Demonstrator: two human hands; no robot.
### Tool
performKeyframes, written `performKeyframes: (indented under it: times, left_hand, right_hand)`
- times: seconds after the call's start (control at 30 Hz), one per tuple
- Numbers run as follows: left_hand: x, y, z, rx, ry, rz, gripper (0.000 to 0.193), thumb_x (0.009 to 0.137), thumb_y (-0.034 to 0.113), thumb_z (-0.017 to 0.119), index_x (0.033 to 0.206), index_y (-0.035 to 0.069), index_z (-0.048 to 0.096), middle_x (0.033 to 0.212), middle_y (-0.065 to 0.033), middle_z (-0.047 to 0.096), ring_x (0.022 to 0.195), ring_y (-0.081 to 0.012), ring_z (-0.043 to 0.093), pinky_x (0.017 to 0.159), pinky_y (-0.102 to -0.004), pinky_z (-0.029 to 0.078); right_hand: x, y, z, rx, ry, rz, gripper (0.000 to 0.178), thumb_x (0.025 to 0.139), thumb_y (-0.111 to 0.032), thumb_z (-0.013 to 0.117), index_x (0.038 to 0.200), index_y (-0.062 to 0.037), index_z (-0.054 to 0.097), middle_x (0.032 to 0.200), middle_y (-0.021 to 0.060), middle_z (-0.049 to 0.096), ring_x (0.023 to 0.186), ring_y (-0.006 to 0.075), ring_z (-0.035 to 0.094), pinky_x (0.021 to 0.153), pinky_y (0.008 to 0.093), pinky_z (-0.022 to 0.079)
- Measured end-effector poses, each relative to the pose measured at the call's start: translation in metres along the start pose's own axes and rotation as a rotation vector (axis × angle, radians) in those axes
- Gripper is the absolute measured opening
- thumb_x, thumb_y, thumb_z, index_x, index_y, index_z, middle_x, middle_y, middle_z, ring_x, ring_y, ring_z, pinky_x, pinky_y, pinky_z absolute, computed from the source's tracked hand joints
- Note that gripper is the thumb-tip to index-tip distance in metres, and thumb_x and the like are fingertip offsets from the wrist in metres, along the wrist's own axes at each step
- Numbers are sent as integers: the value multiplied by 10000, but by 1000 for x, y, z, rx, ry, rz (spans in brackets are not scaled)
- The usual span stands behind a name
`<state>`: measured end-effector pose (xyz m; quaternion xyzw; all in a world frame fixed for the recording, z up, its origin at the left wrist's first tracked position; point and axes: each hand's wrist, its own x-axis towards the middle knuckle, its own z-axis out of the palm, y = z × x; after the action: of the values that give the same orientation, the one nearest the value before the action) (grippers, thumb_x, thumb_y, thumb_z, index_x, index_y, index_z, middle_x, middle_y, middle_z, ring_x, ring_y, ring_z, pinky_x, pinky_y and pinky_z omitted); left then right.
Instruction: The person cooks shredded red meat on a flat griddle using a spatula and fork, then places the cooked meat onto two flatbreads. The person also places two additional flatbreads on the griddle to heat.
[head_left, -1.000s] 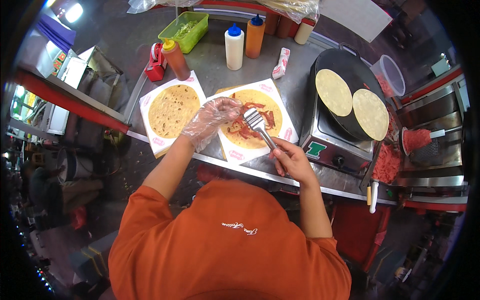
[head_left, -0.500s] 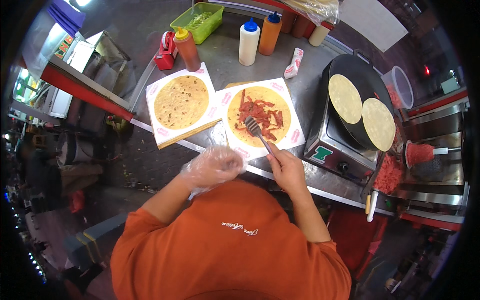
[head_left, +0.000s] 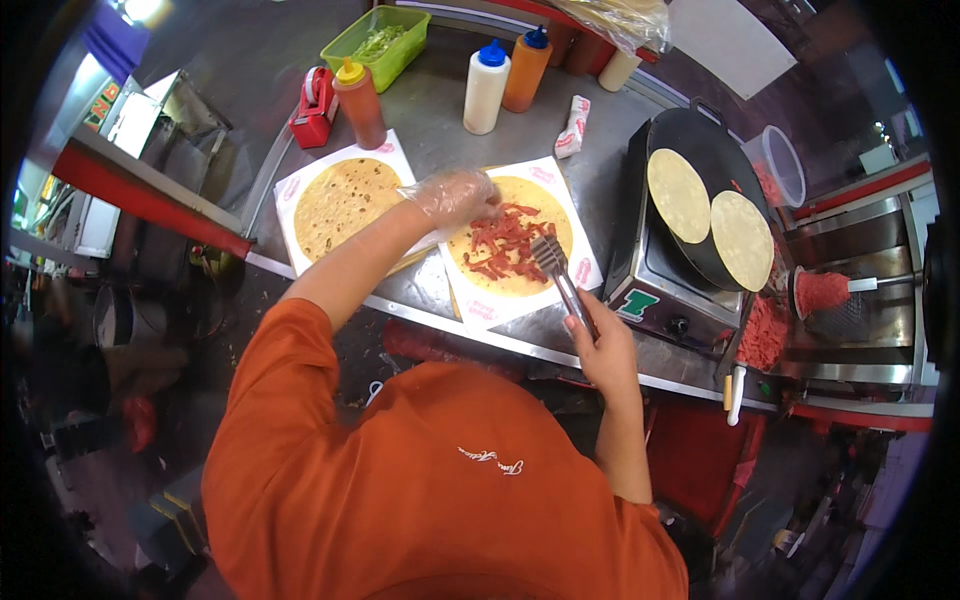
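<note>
My right hand (head_left: 607, 350) grips the handle of metal tongs (head_left: 568, 288), whose ridged head hovers by the right side of a tortilla (head_left: 505, 284). Strips of reddish meat (head_left: 500, 243) lie across that tortilla, which rests on white printed paper (head_left: 490, 313). My left hand (head_left: 452, 197), in a clear plastic glove, reaches over the tortilla's upper left edge. Its fingers are drawn together at the meat; whatever they pinch is hidden. Under my left forearm lies a second, browned tortilla (head_left: 340, 205) on its own paper, partly covered by the arm.
Right of the papers stands a black griddle (head_left: 690, 130) with two pale tortillas (head_left: 742, 240) on it. Shredded meat (head_left: 765, 335) and a knife (head_left: 738, 395) lie beyond. At the back are squeeze bottles (head_left: 487, 90), a red tape dispenser (head_left: 316, 110) and a green container (head_left: 400, 50) of shredded greens.
My left hand has moved up from the counter's front edge to the meat-topped tortilla. The tongs have shifted right, away from the middle of the meat, which looks more spread out.
</note>
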<state>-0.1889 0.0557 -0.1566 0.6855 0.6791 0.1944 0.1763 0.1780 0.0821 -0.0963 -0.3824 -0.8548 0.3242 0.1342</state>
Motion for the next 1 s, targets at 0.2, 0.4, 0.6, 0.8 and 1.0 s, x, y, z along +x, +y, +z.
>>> performKeyframes:
  times: [0.2, 0.4, 0.6, 0.8, 1.0]
  left_hand:
    - [1, 1, 9, -29, 9, -35, 257, 895, 272, 785, 1033, 55, 776, 1043, -156, 738, 1052, -358, 693, 936, -461, 539]
    - [-9, 15, -23, -303, 132, -116, 262, 938, 307, 792, 1005, 55, 769, 942, -101, 742, 905, -246, 709, 852, -402, 550]
    - [-93, 50, -91, -644, -204, -260, 398, 996, 427, 742, 966, 34, 797, 899, -70, 763, 821, -142, 687, 789, -323, 553]
    - [-137, 69, -65, -402, -372, -480, 375, 1031, 386, 692, 1053, 28, 802, 907, -105, 770, 854, -197, 701, 817, -361, 554]
    - [-53, 35, 8, -175, 302, -105, 343, 1017, 353, 684, 1110, 43, 795, 1067, -171, 747, 1046, -369, 688, 942, -459, 532]
  right_hand:
    - [-35, 21, 21, 215, 87, 165, 476, 986, -210, 755, 1390, 21, 655, 1212, 265, 738, 1106, 371, 739, 967, 417, 556]
    - [-34, 37, 22, 305, 133, 89, 478, 997, -247, 739, 1385, 19, 654, 1149, 250, 742, 1014, 365, 740, 910, 416, 564]
    - [33, 6, 31, -24, 114, -55, 470, 985, -321, 726, 1397, -102, 677, 947, 165, 707, 865, 370, 714, 777, 462, 569]
    - [54, -7, 23, -270, -29, -141, 445, 985, -315, 712, 1402, -162, 688, 915, 141, 698, 800, 376, 714, 727, 485, 572]
    - [27, 5, 4, -162, -44, -32, 447, 977, -284, 733, 1399, -143, 693, 945, 156, 713, 879, 355, 723, 771, 459, 568]
